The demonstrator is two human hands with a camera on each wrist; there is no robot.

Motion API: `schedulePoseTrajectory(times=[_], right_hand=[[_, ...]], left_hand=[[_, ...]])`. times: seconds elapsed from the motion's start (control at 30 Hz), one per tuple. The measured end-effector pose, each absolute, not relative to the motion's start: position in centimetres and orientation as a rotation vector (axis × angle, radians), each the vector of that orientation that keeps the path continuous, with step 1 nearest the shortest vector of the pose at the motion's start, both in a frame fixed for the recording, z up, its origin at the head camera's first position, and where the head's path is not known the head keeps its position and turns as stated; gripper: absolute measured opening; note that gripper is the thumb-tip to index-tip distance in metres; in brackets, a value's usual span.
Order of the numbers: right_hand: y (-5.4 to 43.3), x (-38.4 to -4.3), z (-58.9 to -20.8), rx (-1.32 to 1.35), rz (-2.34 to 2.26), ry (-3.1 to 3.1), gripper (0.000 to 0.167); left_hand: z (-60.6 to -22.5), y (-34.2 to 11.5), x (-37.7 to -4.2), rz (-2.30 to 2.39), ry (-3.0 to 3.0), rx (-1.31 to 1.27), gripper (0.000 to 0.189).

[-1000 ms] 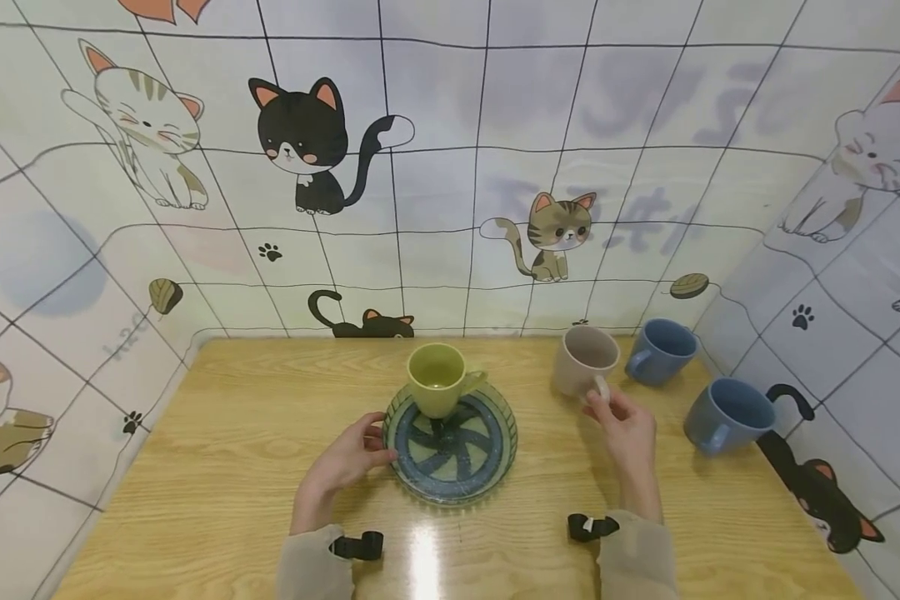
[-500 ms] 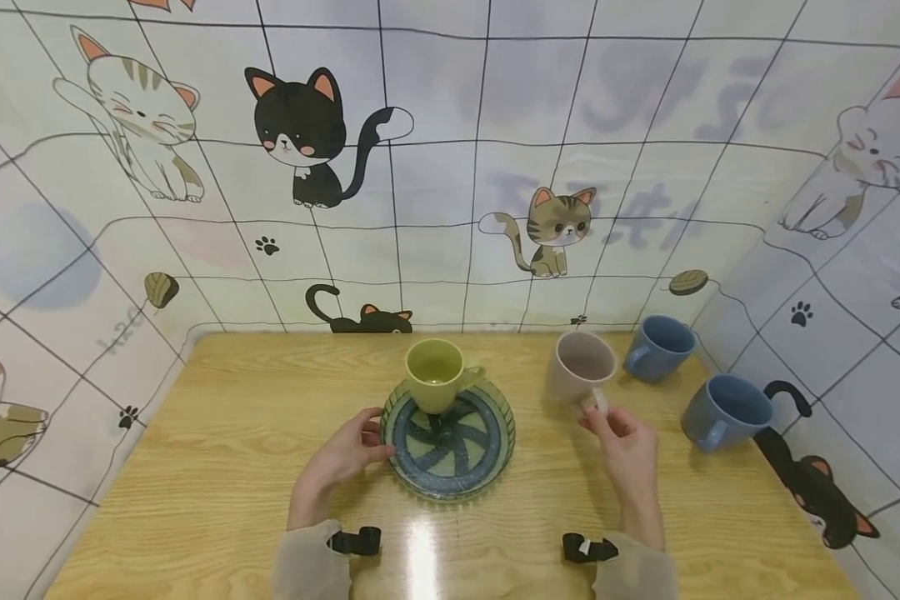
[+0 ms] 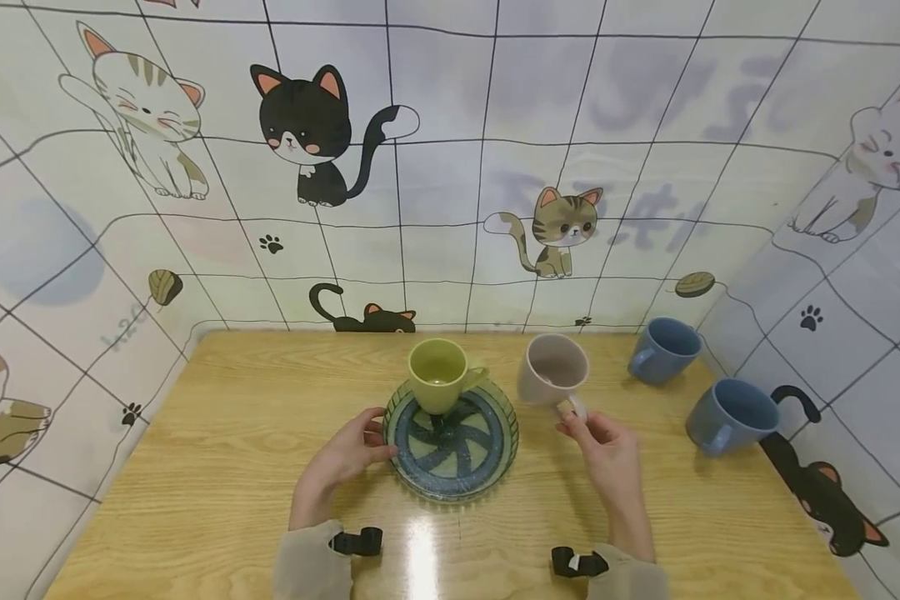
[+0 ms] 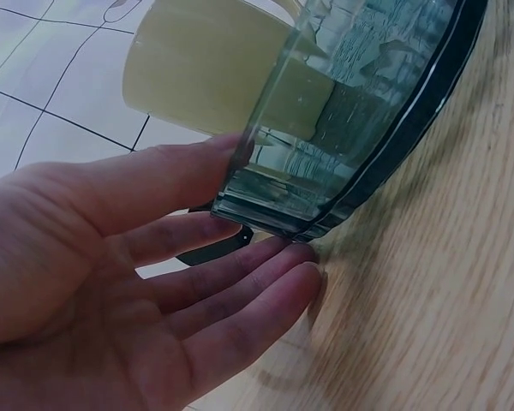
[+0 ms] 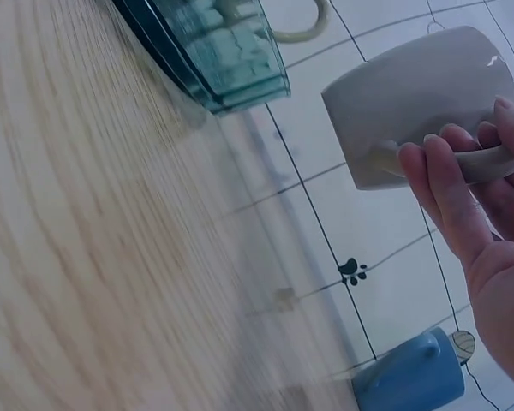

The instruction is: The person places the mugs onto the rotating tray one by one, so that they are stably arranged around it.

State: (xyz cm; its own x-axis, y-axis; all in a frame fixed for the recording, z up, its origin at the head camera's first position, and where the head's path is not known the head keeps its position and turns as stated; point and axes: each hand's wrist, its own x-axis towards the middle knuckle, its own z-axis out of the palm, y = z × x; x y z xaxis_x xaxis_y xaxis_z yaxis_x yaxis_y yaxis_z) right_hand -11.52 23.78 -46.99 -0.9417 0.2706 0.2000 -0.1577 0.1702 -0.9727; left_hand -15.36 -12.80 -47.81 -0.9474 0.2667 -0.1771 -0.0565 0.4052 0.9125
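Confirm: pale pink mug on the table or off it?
Off: the right wrist view shows wall between the pale pink mug and the table; the right hand grips the mug's handle.

Light wood-grain table [image 3: 232, 417] here, and from where I'm standing there's a round greenish glass dish [image 3: 453, 485] on it (blue swirly one, kinda nice), plus two blue mugs [image 3: 731, 417] over on the right, close but not touching.

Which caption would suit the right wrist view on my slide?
A right hand holds a pale, round, ceramic-looking mug by its handle above a wood-grained table.
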Motion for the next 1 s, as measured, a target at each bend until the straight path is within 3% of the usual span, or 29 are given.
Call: schedulePoseTrajectory(times=[0.43, 0.73, 1.0], right_hand=[[21.4, -12.2, -47.8, 0.314, 2.052, -2.017, 0.015], [21.1, -12.0, -48.3, 0.406, 2.132, -2.044, 0.018], [20.4, -12.3, -48.9, 0.311, 2.059, -2.149, 0.016]], left_hand=[[-47.9, -13.1, -15.3, 1.549, 2.378, 0.178, 0.067], [-47.9, -12.7, -15.3, 1.549, 2.371, 0.169, 0.066], [-47.9, -13.0, -15.3, 1.547, 2.380, 0.205, 0.069]])
